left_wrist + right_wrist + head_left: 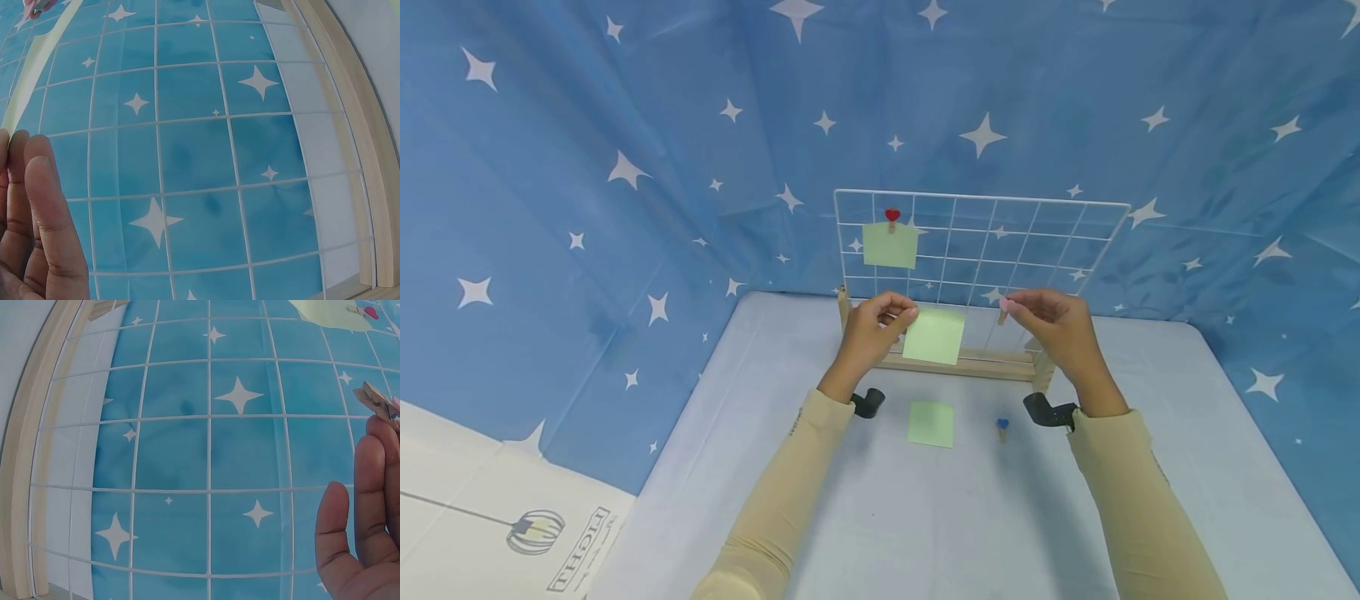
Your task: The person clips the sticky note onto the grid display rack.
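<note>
My left hand (876,325) pinches a pale green paper note (934,336) by its upper left corner, in front of the white wire grid (970,229). To the right, my right hand (1054,321) pinches a small wooden clothespin (1003,315) with a pink top between thumb and fingertips; its wooden end (372,397) shows in the right wrist view. The clothespin is apart from the note. Higher on the grid, a red heart clothespin (892,218) holds another green note (890,245). In the left wrist view the pinched note (39,62) appears nearly edge-on.
The grid stands in a wooden base (977,365) on a table with a pale cloth (925,525). A third green note (931,424) lies in front, beside a blue heart clothespin (1003,429). Behind hangs a blue curtain (760,100) with white stars.
</note>
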`<state>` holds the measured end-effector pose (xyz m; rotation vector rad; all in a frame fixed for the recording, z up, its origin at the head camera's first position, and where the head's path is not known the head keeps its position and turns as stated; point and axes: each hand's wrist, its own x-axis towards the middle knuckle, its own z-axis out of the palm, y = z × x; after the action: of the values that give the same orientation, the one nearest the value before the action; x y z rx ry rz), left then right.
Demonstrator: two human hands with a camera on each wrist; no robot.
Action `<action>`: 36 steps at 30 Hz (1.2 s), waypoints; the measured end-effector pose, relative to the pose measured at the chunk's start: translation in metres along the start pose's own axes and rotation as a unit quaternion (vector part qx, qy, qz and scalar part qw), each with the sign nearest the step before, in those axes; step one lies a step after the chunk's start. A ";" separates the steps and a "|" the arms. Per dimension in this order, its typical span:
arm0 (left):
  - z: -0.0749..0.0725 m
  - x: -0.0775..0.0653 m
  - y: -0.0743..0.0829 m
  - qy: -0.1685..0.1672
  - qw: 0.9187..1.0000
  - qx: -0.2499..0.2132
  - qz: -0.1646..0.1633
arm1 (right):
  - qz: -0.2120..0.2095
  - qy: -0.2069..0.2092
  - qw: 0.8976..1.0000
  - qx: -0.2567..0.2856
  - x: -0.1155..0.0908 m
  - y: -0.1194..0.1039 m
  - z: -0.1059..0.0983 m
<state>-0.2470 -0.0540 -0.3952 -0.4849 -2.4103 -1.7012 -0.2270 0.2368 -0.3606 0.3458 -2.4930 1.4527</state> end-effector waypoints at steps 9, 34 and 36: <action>-0.004 0.001 0.006 0.000 1.000 0.009 0.007 | -0.005 -0.007 1.000 0.016 0.002 -0.002 -0.002; -0.007 -0.003 0.006 0.001 1.000 0.009 0.005 | -0.022 -0.006 0.998 0.053 -0.001 -0.003 0.000; -0.007 -0.003 0.006 0.001 1.000 0.006 0.004 | -0.024 -0.003 0.998 0.054 -0.001 -0.003 0.000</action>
<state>-0.2423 -0.0594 -0.3882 -0.4902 -2.4127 -1.6808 -0.2255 0.2354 -0.3584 0.4272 -2.3975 1.5736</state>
